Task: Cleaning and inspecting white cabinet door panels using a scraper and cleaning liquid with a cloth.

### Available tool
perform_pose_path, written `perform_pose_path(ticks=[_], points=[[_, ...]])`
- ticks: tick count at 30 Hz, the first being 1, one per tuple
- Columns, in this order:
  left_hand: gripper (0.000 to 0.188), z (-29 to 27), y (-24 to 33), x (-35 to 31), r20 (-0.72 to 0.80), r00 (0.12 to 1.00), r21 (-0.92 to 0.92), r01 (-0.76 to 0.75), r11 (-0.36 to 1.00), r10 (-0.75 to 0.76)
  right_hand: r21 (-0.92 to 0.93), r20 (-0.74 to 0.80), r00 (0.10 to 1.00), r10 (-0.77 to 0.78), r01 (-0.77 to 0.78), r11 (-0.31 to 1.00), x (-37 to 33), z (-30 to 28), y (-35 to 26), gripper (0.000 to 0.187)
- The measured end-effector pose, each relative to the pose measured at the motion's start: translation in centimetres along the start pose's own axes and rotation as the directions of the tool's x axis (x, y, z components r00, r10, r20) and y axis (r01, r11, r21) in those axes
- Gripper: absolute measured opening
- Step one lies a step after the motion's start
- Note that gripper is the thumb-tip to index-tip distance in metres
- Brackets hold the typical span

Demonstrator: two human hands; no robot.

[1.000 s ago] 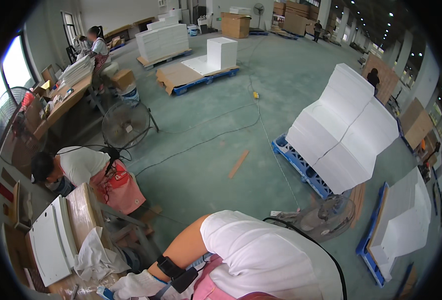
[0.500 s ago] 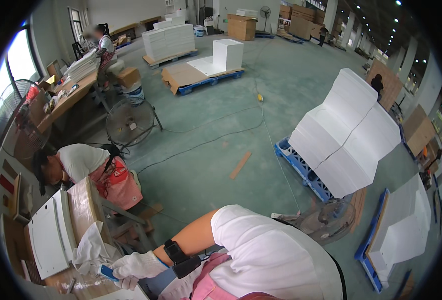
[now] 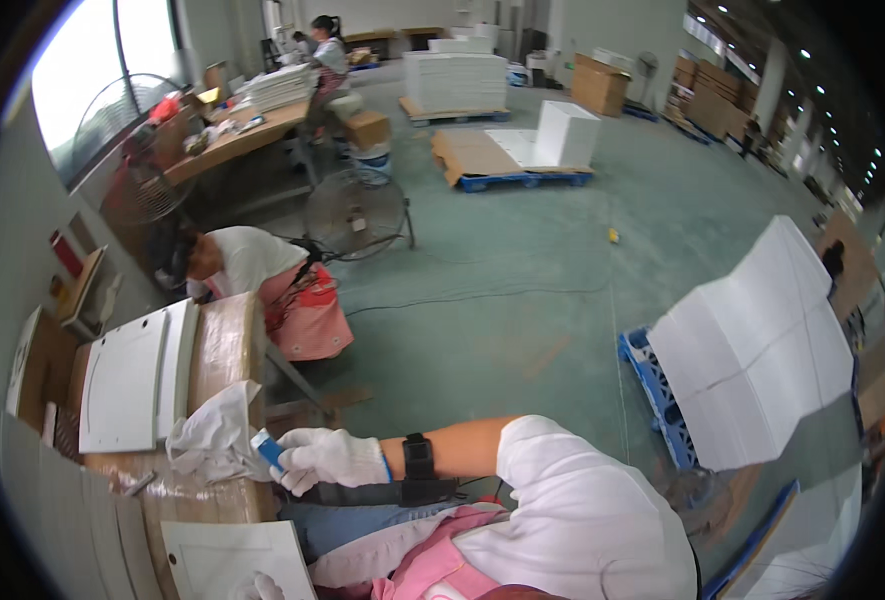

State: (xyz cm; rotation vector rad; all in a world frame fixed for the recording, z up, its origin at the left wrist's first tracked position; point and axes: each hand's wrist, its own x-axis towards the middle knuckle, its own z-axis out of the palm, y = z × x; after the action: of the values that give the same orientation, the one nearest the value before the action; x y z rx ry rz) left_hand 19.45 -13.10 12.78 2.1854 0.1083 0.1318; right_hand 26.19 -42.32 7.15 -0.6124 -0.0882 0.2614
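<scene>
In my right hand (image 3: 327, 459), in a white knit glove, the fingers are closed around a small blue block with a white end (image 3: 267, 449). A crumpled white cloth (image 3: 217, 435) lies just beyond it on a bench (image 3: 224, 365) wrapped in brown, shiny film. At the lower edge my left hand (image 3: 257, 588), also gloved, touches a white panel (image 3: 232, 545) with a small hole near one corner and a line along its face. Most of that hand is cut off, and its fingers are unclear. More white panels (image 3: 127, 385) lie on the far part of the bench.
A co-worker (image 3: 262, 275) bends over the bench's far end. White boards stand at the left (image 3: 57, 510). Floor fans (image 3: 357, 215) and a cable stand beyond. Blue pallets (image 3: 662, 400) bear stacked white sheets (image 3: 757, 345) at right. Another person sits at a far table (image 3: 212, 150).
The whole view has shifted, so the bench sits farther right and the white panel with my left hand shows at the lower edge. My right hand still grips the blue block near the cloth.
</scene>
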Motion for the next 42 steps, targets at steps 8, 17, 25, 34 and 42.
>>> perform_pose_path(ticks=[8,17,25,34,42], points=[[0.055,-2.5,-7.1,-3.6,0.001,0.903,-0.148,0.425,0.893,-0.429,-0.275,-0.026,1.000,-0.010,0.003,0.961,3.4,-0.7,1.6,0.020],[0.031,-2.4,-11.4,-6.7,-0.429,0.826,-0.220,0.297,0.929,-0.366,-0.320,-0.016,0.994,0.107,-0.107,0.941,4.8,-3.2,1.8,0.027],[0.027,-4.4,-12.5,-10.0,-0.487,0.778,-0.269,0.299,0.915,-0.398,-0.354,0.009,0.965,0.262,-0.242,0.903,5.8,-4.8,3.0,0.038],[0.027,-6.4,-15.6,-12.8,-0.572,0.730,-0.194,0.323,0.926,-0.375,-0.326,0.000,0.952,0.305,-0.288,0.900,5.2,-4.7,3.0,0.041],[0.024,-7.4,-17.4,-13.4,-0.664,0.695,-0.036,0.338,0.940,-0.275,-0.425,-0.125,0.958,0.257,-0.286,0.859,4.1,-4.5,4.4,0.037]])
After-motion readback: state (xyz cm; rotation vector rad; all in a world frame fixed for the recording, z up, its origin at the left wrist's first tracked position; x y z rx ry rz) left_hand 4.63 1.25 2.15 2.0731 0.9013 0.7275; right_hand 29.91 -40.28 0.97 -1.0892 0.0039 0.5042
